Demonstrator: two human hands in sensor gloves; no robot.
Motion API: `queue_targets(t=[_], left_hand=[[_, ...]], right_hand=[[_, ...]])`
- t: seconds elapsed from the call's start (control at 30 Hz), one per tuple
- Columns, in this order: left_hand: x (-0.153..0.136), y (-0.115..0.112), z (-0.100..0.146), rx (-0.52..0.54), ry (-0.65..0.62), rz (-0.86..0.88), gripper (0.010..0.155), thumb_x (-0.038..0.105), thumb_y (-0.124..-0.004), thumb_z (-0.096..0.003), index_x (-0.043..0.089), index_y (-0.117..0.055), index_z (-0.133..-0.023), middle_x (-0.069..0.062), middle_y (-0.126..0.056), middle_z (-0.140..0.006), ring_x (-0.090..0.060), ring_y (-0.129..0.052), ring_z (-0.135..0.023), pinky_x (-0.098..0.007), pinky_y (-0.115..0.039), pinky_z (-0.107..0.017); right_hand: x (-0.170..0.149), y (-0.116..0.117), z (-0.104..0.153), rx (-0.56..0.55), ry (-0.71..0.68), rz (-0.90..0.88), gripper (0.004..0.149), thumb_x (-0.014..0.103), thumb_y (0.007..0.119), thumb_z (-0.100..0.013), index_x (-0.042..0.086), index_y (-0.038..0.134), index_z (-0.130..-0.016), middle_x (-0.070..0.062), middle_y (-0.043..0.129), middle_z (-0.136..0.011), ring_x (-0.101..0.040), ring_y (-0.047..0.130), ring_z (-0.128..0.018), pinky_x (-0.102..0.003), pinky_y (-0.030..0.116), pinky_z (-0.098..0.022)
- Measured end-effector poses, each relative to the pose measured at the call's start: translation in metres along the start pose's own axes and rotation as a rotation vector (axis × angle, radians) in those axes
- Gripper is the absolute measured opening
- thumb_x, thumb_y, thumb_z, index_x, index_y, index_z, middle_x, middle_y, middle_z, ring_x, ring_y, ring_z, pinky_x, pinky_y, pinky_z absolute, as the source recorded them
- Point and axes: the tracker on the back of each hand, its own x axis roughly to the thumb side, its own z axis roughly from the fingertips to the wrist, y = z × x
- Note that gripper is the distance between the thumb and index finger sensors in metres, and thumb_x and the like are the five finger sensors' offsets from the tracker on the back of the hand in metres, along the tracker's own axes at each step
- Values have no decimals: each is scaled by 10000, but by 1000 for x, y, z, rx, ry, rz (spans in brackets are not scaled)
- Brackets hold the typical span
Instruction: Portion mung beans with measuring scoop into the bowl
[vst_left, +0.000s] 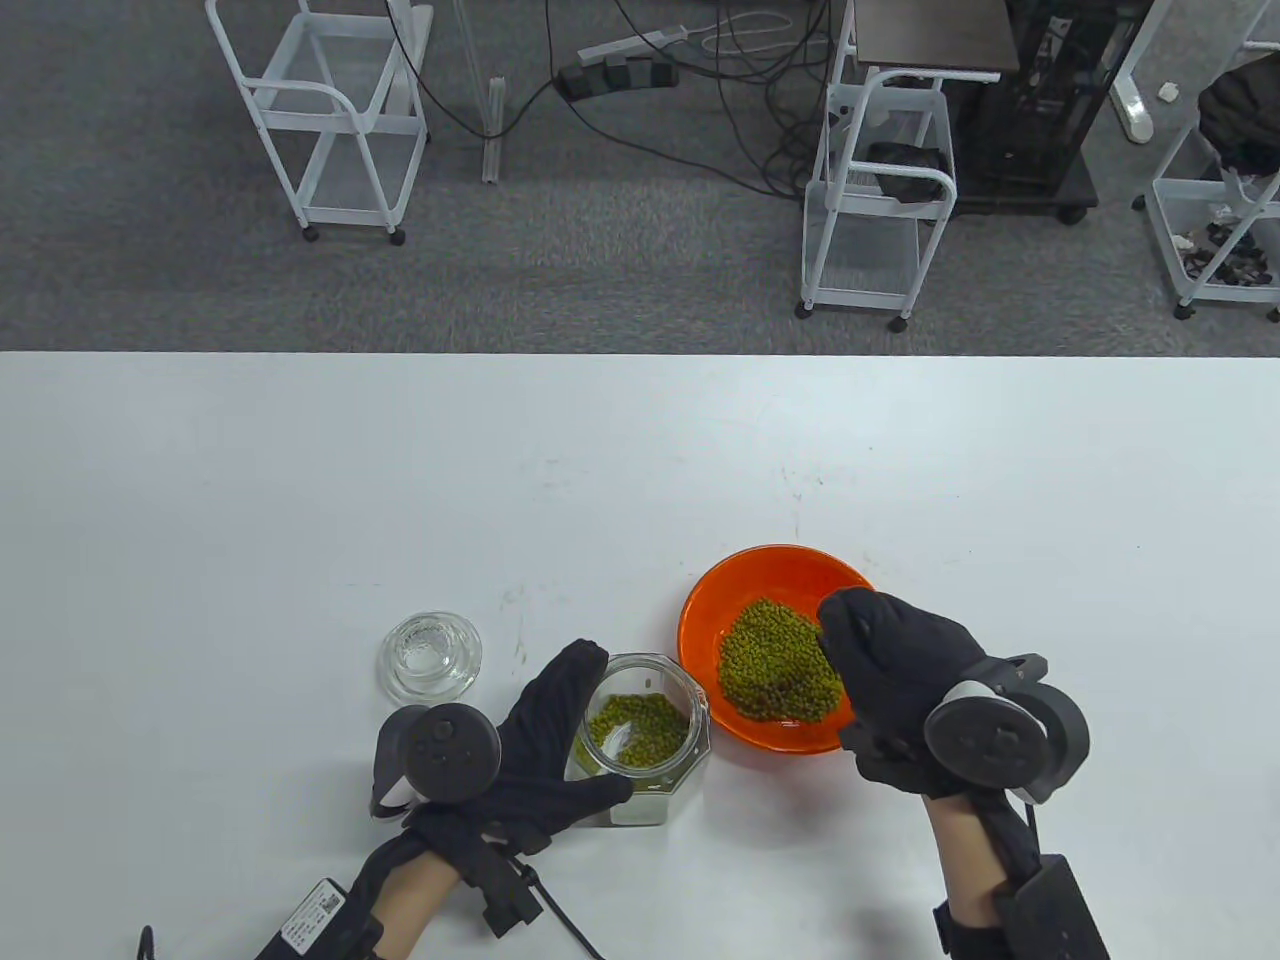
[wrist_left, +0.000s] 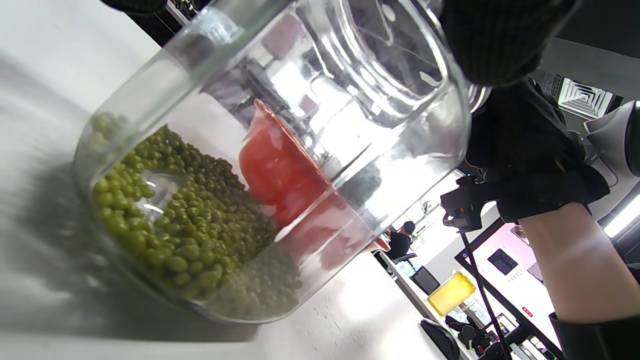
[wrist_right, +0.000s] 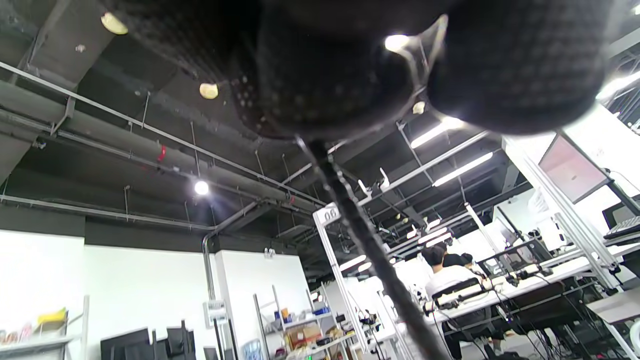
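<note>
Mung beans (vst_left: 778, 672) heaped in orange bowl (vst_left: 712, 600), rest in glass jar (vst_left: 640, 735): light, loose, roll-prone. We steady jar with left hand (vst_left: 545, 745) wrapped round wall; right hand (vst_left: 895, 680) curled over bowl, scoop hidden, grip unclear.

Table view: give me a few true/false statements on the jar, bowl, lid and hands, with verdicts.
1. The orange bowl already holds a pile of mung beans. True.
2. The glass jar is empty. False: beans still cover its bottom.
3. The left hand holds the jar from its left side. True.
4. The glass lid sits on the jar. False: it lies on the table, left of the jar and apart from it.
5. The right hand rests on the table, away from the bowl. False: it is over the bowl's right rim, fingers curled above the beans; the scoop itself is hidden in the table view.
</note>
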Motion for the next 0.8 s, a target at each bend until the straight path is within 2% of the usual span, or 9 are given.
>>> queue_targets(t=[0.4,0.67,0.8], left_hand=[[0,0,0,0,0,0,1078,643,-787,-492,192,-95,-1184,-245,-198,-1257,-534,-412,-1138,-782,-452,-727],[0,0,0,0,0,0,1076,644,-785,-494,193,-94,-1184,-245,-196,-1257,-533,-410,-1138,-781,-453,-727],[0,0,0,0,0,0,1077,644,-785,-493,192,-94,-1185,-245,-197,-1257,-536,-411,-1137,-783,-451,-726]], right_hand=[[-13,-27,3,-189,82,-81,421,451,711,-533,109,936,-631,-127,966,-333,-101,876,6,-381,925,-167],[-32,-45,11,-383,220,-165,436,461,723,-528,104,928,-672,-129,979,-371,-127,914,-26,-404,927,-188],[-41,-57,11,-439,307,-219,450,467,727,-532,98,920,-703,-134,986,-409,-142,943,-53,-418,930,-209]])
